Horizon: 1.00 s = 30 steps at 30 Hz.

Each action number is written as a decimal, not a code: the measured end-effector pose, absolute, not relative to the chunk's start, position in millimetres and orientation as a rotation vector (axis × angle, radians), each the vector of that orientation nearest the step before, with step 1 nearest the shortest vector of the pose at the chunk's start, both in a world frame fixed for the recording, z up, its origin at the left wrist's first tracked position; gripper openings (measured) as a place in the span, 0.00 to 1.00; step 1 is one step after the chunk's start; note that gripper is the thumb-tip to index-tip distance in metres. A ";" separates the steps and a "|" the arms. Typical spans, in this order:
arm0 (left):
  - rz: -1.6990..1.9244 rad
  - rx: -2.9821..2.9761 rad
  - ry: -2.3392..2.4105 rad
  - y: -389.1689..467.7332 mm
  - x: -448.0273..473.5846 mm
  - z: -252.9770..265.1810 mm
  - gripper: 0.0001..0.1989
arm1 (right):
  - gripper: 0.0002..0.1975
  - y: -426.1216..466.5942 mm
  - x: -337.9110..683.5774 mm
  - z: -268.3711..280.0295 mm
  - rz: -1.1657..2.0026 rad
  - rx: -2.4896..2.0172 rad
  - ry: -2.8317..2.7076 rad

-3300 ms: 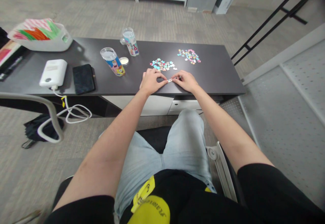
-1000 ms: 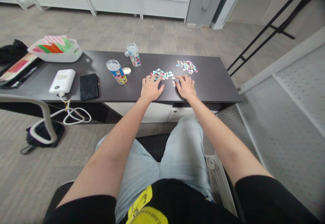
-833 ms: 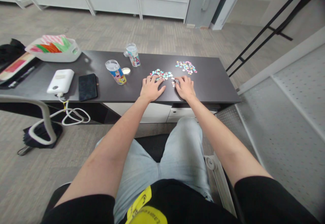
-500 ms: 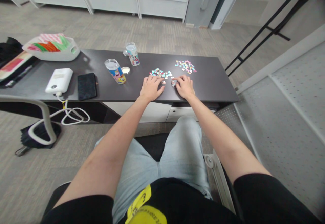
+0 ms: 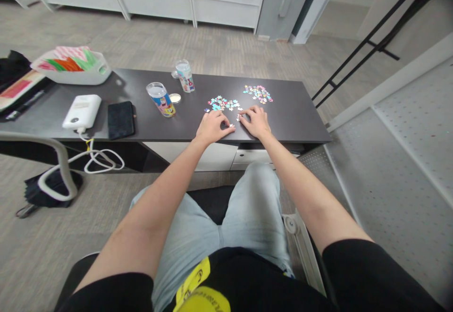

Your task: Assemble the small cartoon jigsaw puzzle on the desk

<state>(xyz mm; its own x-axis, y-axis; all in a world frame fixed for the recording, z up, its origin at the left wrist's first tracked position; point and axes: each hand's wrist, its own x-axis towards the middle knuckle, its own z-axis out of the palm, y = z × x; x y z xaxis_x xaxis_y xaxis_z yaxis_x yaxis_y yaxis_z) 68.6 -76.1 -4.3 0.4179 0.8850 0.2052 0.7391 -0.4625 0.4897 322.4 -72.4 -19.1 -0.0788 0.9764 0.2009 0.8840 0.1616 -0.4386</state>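
My left hand (image 5: 213, 128) rests low over the dark table, thumb and fingers curled in a pinch around a small puzzle piece (image 5: 231, 125). Opposite it, my right hand (image 5: 256, 121) has its thumb and forefinger closed at the edge of a few small puzzle pieces (image 5: 238, 118), which look joined. Just beyond the left fingers lies a loose heap of mostly blue and white puzzle pieces (image 5: 221, 103). A second heap, more pink and yellow (image 5: 259, 94), is spread past my right hand. How firmly the right fingertips grip is hard to see.
On the table (image 5: 293, 113) stand two clear cartoon-printed cups (image 5: 162, 100), (image 5: 185, 77), with a round lid (image 5: 174, 98) beside the nearer one. Further left are a black phone (image 5: 121, 120), a white power bank (image 5: 82, 111) with its cable, and a white basket (image 5: 85, 77).
My left hand has turned and drawn slightly towards me, its thumb and finger now pinching a piece. My right hand has shifted a little left with the small pieces at its fingertips.
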 end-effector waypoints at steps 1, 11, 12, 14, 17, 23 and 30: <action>0.628 2.334 1.389 -77.7 69.8 -4.9 0.10 | 0.18 -72.3 322.3 -19.3 0.279 -1.762 -2.002; 0.626 2.197 1.474 -73.8 77.4 -5.3 0.10 | 0.17 -71.6 322.5 -20.2 0.277 -1.760 -2.009; 0.622 2.196 1.480 -73.7 78.2 -5.4 0.10 | 0.17 -71.6 322.6 -20.2 0.279 -1.759 -2.011; 0.614 2.190 1.490 -73.2 79.6 -5.9 0.10 | 0.17 -71.7 322.6 -20.3 0.284 -1.752 -2.017; 0.606 2.166 1.491 -71.0 82.9 -6.9 0.10 | 0.17 -71.6 322.8 -20.8 0.288 -1.739 -2.024; 0.614 2.152 1.481 -65.9 95.3 -7.2 0.09 | 0.17 -70.7 324.1 -21.9 0.290 -1.719 -2.035; 0.616 2.155 1.504 -65.3 97.1 -5.9 0.09 | 0.17 -71.0 323.6 -21.4 0.296 -1.721 -2.030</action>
<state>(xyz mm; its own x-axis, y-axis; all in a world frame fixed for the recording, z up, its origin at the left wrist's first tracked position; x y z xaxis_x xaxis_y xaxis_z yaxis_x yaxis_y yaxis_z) 97.1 -65.3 -5.9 0.3096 0.9447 0.1083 0.7494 -0.3125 0.5837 323.6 -71.0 -21.4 -0.1117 0.9725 0.2045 0.8737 0.1942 -0.4461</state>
